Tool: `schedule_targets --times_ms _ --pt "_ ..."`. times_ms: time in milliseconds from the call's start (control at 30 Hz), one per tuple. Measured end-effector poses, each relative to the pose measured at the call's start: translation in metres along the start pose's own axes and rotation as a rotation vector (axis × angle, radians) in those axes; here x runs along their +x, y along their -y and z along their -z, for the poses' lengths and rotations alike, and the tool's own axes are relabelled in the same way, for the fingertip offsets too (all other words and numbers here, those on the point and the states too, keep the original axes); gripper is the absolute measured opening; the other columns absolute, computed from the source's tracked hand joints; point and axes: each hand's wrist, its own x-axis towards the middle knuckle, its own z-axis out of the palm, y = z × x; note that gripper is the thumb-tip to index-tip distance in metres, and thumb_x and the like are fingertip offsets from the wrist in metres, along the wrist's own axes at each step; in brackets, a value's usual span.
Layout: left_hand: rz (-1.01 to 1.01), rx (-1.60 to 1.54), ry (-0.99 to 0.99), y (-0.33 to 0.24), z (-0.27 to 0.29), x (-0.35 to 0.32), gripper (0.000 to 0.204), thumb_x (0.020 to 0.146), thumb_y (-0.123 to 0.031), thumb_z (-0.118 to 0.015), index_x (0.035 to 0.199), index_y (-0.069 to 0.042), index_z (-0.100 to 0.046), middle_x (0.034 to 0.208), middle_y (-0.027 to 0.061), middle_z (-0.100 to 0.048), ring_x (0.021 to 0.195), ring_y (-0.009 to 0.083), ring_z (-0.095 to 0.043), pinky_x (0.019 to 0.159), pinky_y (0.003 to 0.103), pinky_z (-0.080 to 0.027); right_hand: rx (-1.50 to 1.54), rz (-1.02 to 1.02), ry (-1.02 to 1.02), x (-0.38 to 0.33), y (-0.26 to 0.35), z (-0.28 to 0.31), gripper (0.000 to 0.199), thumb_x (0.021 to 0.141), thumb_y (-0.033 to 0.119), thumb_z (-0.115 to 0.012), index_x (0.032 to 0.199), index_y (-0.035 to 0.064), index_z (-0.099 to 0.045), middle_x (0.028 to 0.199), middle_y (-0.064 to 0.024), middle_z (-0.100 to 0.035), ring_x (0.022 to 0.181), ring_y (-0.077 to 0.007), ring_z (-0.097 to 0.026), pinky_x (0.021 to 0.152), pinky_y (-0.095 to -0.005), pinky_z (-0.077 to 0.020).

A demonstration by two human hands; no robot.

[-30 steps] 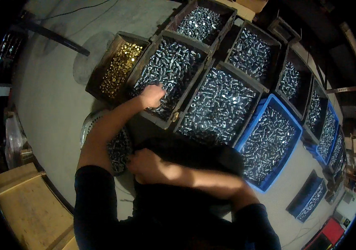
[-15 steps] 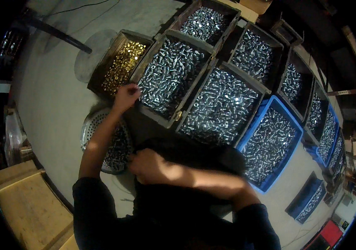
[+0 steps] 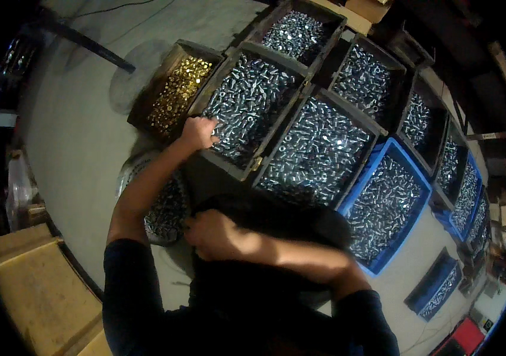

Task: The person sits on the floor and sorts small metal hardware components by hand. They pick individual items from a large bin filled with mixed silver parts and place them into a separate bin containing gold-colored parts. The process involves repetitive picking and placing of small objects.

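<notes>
Head view: left hand (image 3: pixel 199 132) is hanging over the eight o'clock edge of a dark bin (image 3: pixel 222 166), fingers bending toward the silver fasteners (image 3: pixel 251 107) filling it; cannot tell if this grip is grasping any. Gold-coloured fasteners (image 3: pixel 180 89) are lying at its eleven o'clock. Right hand (image 3: pixel 210 235) is curling at the view's seven o'clock, grip contents hidden, cannot tell; a metal bowl (image 3: pixel 129 172) is sitting near its ten o'clock.

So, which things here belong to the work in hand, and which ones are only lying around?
Apparently in use:
left hand
silver parts and bin beside it
right hand
metal bowl near it

Apparently just around:
yellowish box
black pole
red object
</notes>
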Motion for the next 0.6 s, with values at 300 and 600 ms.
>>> schedule_targets --times_ms 300,600 --pt "-0.130 0.123 0.378 0.007 0.000 0.025 0.037 0.061 -0.028 -0.066 0.087 -0.005 -0.055 0.076 0.0143 -0.060 0.074 0.0306 -0.059 0.066 0.043 -0.047 -0.017 -0.008 -0.048 -0.003 0.000 0.003 0.019 0.057 0.018 -0.060 0.073 0.0082 -0.061 0.076 -0.0077 -0.058 0.069 -0.0236 -0.058 0.059 -0.0349 -0.0453" --pt "-0.190 0.148 0.403 0.027 0.004 0.032 0.018 0.059 -0.021 -0.060 0.073 -0.010 -0.060 0.076 0.0112 -0.061 0.074 0.0299 -0.059 0.066 0.042 -0.047 -0.009 0.010 -0.164 -0.002 -0.005 -0.005 0.020 0.056 0.017 -0.060 0.073 0.0071 -0.061 0.074 -0.0088 -0.058 0.067 -0.0242 -0.058 0.056 -0.0356 -0.0443"
